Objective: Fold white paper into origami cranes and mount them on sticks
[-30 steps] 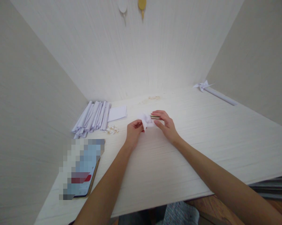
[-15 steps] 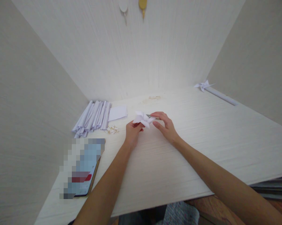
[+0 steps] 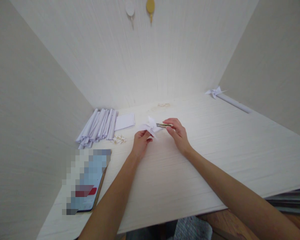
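One paper pinwheel (image 3: 150, 126) is pinched in the left hand (image 3: 140, 144) over the table (image 3: 159, 186), its vanes partly hiding the fingers. A slim metal tool (image 3: 164, 125) is gripped between the right hand's (image 3: 179, 136) thumb and fingers, its long axis nearly crosswise, tip directed leftward at the pinwheel; contact cannot be confirmed. Paper rolls (image 3: 98, 127), sheets (image 3: 125, 121), small pieces (image 3: 119, 139) and a phone (image 3: 93, 198) are seen at left; a second pinwheel (image 3: 215, 92) on a paper tube (image 3: 234, 103) lies far right.
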The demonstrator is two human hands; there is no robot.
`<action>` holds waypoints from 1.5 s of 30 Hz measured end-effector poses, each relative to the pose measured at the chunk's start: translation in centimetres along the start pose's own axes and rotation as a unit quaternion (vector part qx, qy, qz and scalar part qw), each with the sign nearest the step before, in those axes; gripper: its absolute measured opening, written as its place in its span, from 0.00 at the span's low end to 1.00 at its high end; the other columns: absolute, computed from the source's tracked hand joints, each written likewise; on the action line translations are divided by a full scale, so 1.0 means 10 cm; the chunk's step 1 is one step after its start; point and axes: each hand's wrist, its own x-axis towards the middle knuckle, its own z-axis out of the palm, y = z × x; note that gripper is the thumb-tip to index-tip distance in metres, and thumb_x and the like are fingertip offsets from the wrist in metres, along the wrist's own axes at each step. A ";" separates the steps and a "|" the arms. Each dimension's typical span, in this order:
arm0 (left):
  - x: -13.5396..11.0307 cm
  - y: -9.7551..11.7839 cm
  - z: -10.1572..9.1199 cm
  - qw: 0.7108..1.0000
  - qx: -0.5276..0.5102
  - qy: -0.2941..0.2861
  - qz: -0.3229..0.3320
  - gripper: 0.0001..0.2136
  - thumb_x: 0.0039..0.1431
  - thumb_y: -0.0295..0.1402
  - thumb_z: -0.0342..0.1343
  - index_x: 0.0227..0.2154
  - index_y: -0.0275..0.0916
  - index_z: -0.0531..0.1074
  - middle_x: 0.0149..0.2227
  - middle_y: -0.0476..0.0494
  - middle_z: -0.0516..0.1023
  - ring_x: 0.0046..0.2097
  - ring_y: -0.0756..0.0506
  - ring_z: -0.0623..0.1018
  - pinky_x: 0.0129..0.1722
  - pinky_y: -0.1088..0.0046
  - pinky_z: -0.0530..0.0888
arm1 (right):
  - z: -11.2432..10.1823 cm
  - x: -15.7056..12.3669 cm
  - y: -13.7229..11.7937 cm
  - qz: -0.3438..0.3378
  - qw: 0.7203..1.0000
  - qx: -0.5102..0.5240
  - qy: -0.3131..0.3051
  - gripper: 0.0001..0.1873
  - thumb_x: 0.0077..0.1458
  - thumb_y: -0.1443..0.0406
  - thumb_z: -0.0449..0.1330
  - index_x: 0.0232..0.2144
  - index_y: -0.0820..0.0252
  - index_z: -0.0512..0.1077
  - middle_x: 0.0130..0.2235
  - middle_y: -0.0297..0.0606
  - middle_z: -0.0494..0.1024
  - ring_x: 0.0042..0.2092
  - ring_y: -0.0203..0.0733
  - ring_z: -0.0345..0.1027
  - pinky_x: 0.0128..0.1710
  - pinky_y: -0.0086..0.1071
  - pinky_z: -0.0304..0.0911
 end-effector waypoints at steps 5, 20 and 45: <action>-0.02 -0.02 0.01 0.998 0.045 -0.038 -0.005 0.08 0.37 0.35 0.59 0.20 0.36 0.70 0.20 0.50 0.70 0.24 0.54 0.68 0.21 0.80 0.62 | 0.02 0.02 0.05 0.041 0.999 0.029 0.003 0.11 0.50 0.56 0.56 0.31 0.55 0.72 0.36 0.37 0.70 0.39 0.40 0.64 0.35 0.35 0.62; -0.01 -0.06 0.01 0.988 0.111 -0.106 -0.006 0.07 0.41 0.34 0.56 0.22 0.35 0.70 0.22 0.48 0.72 0.25 0.52 0.71 0.21 0.79 0.64 | 0.01 0.04 0.07 0.006 0.999 0.032 -0.008 0.06 0.45 0.60 0.61 0.22 0.55 0.72 0.36 0.37 0.68 0.41 0.41 0.64 0.44 0.41 0.60; -0.02 -0.05 0.01 0.986 0.139 -0.096 0.004 0.07 0.40 0.34 0.56 0.21 0.36 0.71 0.22 0.48 0.73 0.25 0.52 0.71 0.20 0.79 0.66 | -0.06 0.03 0.02 -0.080 0.993 -0.058 -0.062 0.04 0.48 0.62 0.58 0.26 0.55 0.72 0.39 0.40 0.66 0.43 0.43 0.62 0.44 0.42 0.59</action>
